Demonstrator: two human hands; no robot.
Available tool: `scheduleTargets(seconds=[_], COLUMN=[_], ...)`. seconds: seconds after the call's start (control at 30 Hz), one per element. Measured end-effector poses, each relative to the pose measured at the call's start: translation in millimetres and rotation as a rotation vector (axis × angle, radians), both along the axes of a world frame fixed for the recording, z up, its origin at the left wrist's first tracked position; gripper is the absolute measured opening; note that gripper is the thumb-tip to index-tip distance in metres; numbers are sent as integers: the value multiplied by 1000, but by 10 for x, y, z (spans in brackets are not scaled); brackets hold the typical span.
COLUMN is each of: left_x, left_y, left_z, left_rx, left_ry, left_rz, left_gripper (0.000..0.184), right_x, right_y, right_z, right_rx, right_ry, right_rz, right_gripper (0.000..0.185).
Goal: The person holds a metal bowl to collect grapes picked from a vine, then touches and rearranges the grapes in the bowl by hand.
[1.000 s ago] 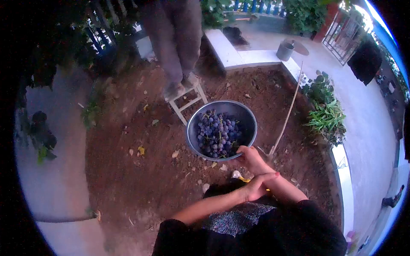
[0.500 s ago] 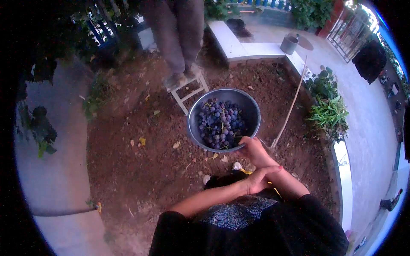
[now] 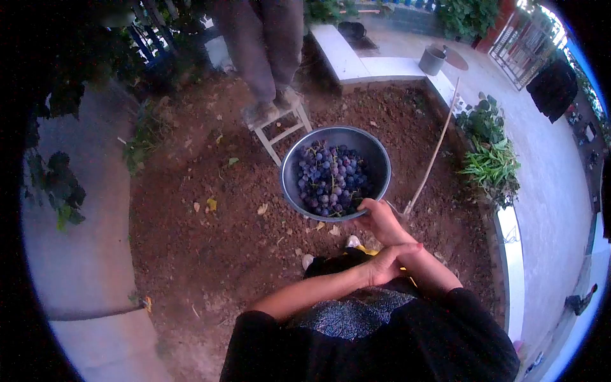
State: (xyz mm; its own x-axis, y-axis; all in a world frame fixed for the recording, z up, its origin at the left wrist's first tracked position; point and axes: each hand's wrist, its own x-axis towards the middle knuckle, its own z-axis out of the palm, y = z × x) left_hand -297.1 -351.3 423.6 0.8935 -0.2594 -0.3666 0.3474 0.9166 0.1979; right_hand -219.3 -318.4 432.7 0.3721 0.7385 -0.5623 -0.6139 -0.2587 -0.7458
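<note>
A metal bowl (image 3: 291,191) full of dark purple grapes (image 3: 334,175) is held out over the soil. My right hand (image 3: 379,218) grips its near right rim, thumb on the upper side and fingers underneath, mostly hidden. My left hand (image 3: 386,264) is wrapped around my right forearm (image 3: 428,267) just behind the wrist; its fingers are partly out of sight below. Green stems show among the grapes.
Beyond the bowl, a person (image 3: 270,51) stands on a wooden stool (image 3: 286,130). A long stick (image 3: 433,159) leans at the right, near plants (image 3: 490,162) and a low white wall (image 3: 509,248). A metal bucket (image 3: 432,60) stands on the wall's far corner.
The bowl and my right hand sit slightly higher in view and a little to the right. Both hands keep the same hold.
</note>
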Motion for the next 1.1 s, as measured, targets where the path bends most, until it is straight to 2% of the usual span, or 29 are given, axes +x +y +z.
scheduleTargets(seconds=[0.43, 0.8, 1.1], left_x=[4, 25, 0], left_y=[-29, -23, 37], left_z=[-11, -36, 97], left_rx=[-33, -63, -5], left_ry=[-9, -17, -7], left_rz=[14, 23, 26], left_gripper=[58, 70, 72], right_x=[-12, 27, 34], right_y=[-13, 1, 18], right_z=[83, 44, 47], right_rx=[-85, -70, -61], right_ry=[-3, 10, 29], right_rz=[49, 76, 71], right_gripper=[20, 21, 21])
